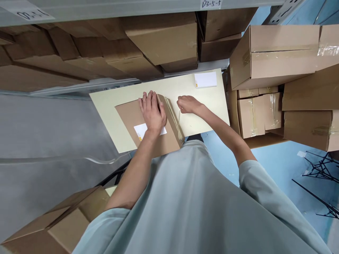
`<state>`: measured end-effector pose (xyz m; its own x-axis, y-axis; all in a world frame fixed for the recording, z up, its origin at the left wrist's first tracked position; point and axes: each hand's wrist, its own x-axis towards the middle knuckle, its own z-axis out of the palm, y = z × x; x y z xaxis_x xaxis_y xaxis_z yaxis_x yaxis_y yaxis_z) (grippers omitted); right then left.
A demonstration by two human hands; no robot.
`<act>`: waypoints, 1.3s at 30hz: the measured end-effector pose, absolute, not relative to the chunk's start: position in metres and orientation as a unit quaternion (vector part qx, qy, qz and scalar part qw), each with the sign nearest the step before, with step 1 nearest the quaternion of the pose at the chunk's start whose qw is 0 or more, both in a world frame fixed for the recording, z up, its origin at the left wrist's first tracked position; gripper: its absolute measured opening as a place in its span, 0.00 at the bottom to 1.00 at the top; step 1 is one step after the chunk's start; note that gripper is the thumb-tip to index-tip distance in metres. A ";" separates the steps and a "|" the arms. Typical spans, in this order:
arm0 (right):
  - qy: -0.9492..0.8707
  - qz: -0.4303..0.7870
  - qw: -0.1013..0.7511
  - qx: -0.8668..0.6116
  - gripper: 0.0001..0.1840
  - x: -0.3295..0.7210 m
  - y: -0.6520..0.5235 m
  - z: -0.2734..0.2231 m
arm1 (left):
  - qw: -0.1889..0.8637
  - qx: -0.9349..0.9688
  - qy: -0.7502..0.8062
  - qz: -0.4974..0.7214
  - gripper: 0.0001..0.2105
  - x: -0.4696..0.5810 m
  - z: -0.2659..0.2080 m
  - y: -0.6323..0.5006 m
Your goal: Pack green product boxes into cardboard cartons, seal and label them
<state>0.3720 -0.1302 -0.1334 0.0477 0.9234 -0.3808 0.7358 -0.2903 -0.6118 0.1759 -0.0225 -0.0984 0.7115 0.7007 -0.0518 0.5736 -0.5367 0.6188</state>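
A closed cardboard box [129,118] lies on a pale cream board in front of me, with a white label [140,131] on its top. My left hand [153,111] rests flat on the box, fingers stretched out and the thumb by its right edge. Clear tape [173,114] runs along the box's right side. Just right of that side, my right hand [188,104] is closed. From its fingers a thin pale strip of tape [179,115] hangs toward the box; the part inside the fist is hidden.
The cream board [206,118] bears a white label pad [206,79] at its far right. Shelved cartons [166,38] stand beyond it, below a grey shelf beam [119,12]. Stacked boxes [283,63] rise at right, and an open carton [53,225] sits lower left.
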 end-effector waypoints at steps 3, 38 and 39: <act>-0.596 0.387 0.113 -0.695 0.13 0.372 -0.105 -0.135 | 0.317 0.868 0.368 0.105 0.30 0.177 -0.098 -0.023; -0.191 0.429 0.411 -0.781 0.16 0.241 -0.180 -0.153 | 0.310 0.873 0.364 0.095 0.29 0.181 -0.093 -0.026; -0.175 0.432 0.423 -0.777 0.16 0.240 -0.186 -0.152 | 0.305 0.876 0.363 0.095 0.29 0.181 -0.093 -0.027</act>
<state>0.2395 -0.1860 -0.1518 0.5654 0.6376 -0.5232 -0.0926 -0.5813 -0.8084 0.1807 -0.0267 -0.0929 0.7189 0.6931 -0.0539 0.5770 -0.5516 0.6024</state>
